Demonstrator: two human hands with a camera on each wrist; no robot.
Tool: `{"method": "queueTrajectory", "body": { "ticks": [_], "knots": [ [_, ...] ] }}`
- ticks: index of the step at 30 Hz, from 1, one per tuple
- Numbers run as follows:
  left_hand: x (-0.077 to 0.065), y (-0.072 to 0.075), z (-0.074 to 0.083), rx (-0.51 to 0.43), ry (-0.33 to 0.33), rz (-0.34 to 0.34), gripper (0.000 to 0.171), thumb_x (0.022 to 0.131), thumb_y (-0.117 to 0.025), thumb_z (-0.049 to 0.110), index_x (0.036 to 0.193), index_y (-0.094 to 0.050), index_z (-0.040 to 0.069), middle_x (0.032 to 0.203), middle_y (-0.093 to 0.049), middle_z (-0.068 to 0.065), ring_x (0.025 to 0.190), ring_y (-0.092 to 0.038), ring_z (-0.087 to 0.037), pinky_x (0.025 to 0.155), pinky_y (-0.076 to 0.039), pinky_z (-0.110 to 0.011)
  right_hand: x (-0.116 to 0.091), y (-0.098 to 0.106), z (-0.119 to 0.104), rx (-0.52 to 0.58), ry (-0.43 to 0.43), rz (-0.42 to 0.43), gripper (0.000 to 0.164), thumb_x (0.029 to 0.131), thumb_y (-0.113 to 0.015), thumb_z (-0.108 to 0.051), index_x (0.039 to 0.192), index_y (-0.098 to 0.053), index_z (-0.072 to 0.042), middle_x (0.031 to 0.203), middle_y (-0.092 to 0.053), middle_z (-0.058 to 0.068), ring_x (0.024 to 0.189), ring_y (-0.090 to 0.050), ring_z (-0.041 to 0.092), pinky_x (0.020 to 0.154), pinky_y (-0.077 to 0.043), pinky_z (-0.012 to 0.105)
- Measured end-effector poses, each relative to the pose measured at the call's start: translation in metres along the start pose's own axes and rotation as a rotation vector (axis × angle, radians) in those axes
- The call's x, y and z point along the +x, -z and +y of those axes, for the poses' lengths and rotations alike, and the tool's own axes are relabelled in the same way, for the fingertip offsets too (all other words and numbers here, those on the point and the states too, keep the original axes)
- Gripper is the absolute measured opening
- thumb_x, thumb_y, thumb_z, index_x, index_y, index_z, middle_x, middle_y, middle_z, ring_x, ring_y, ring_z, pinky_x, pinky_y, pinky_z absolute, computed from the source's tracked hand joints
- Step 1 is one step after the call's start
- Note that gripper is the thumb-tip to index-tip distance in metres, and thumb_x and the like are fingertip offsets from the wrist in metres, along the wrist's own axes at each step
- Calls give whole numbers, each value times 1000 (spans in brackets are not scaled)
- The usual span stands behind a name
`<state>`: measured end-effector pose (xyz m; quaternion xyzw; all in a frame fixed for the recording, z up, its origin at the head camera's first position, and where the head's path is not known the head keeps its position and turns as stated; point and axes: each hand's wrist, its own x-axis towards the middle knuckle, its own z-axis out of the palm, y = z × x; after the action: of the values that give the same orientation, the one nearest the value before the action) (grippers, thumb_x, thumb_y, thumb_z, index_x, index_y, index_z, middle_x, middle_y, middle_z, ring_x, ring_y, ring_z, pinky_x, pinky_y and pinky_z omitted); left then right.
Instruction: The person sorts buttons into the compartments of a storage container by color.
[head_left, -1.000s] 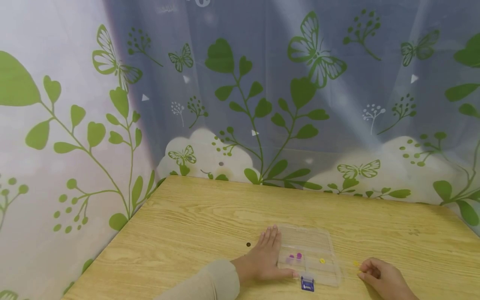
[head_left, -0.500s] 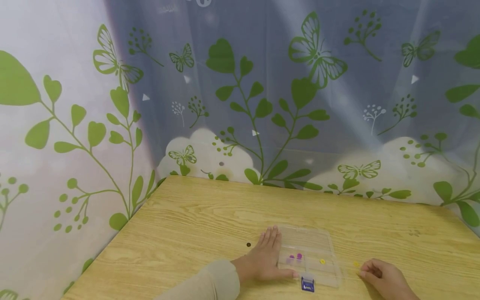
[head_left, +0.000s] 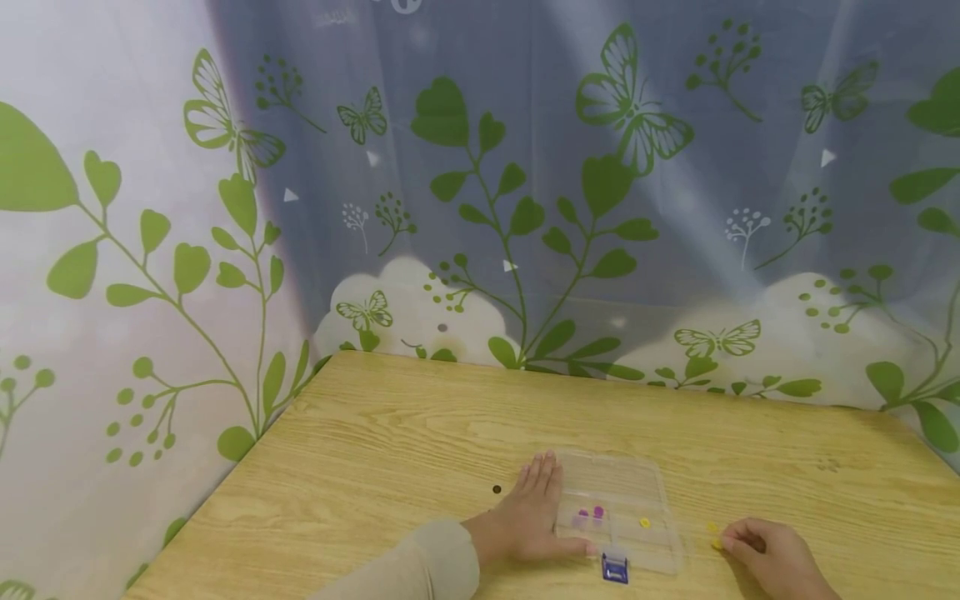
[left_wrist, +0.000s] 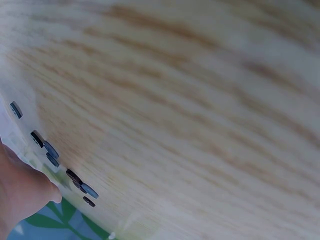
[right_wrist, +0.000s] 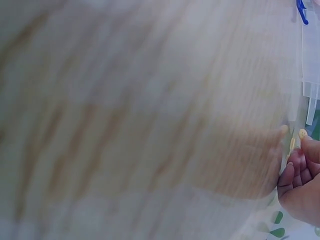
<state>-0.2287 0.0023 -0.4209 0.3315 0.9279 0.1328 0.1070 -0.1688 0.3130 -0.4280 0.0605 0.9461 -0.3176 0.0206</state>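
A clear plastic divided box (head_left: 628, 475) with a blue latch (head_left: 615, 568) lies on the table. Purple buttons (head_left: 597, 512) and a yellow button (head_left: 644, 522) sit in separate compartments. My left hand (head_left: 525, 521) lies flat with straight fingers along the box's left side, its thumb at the front edge. To the right of the box, my right hand (head_left: 772, 557) pinches a yellow button (head_left: 717, 543) between thumb and fingertip. Another yellow button (head_left: 712, 527) lies on the table just beyond those fingertips. In the right wrist view, a yellow button (right_wrist: 302, 133) shows at the fingertips.
Several dark buttons (left_wrist: 51, 149) lie on the table beside the left hand in the left wrist view; the head view shows one dark button (head_left: 497, 489). A patterned curtain (head_left: 480, 208) stands behind the wooden table (head_left: 420, 417).
The yellow button at the right fingertips shows more plainly than half a second ago, and the right fingers have shifted slightly. The left hand and box stay in place.
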Motion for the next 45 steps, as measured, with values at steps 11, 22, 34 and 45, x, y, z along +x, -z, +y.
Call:
{"method": "queueTrajectory", "body": {
  "ticks": [11, 22, 34, 45],
  "knots": [
    [-1, 2, 1, -5, 1, -2, 106, 81, -41, 73, 148, -4, 0, 155, 2, -19, 144, 1, -31, 118, -8, -42, 0, 2, -5, 33, -44, -14, 26, 88, -62, -25, 93, -66, 0, 86, -66, 0, 72, -49, 2, 62, -43, 19],
    [-1, 3, 1, 12, -10, 11, 105, 82, -41, 73, 148, -6, -1, 155, 0, -20, 144, 0, -32, 118, -9, -41, 2, 5, -9, 39, -38, -30, 29, 90, -60, -27, 96, -66, 2, 90, -68, 4, 78, -56, 6, 63, -46, 20],
    [-2, 3, 1, -7, -15, 9, 105, 82, -42, 72, 148, -5, -1, 155, 0, -20, 144, 0, -33, 118, -9, -43, 1, 5, -17, -14, 28, 31, 17, 91, -58, -17, 93, -66, -2, 90, -69, 3, 74, -52, -4, 64, -45, 18],
    [-2, 2, 0, -8, -19, 11, 105, 82, -41, 72, 148, -5, -1, 155, 1, -20, 144, 1, -32, 118, -9, -42, 1, -1, -32, -3, 57, 84, 17, 90, -60, -14, 94, -66, 1, 87, -69, 5, 71, -53, -1, 62, -46, 17]
  ]
}}
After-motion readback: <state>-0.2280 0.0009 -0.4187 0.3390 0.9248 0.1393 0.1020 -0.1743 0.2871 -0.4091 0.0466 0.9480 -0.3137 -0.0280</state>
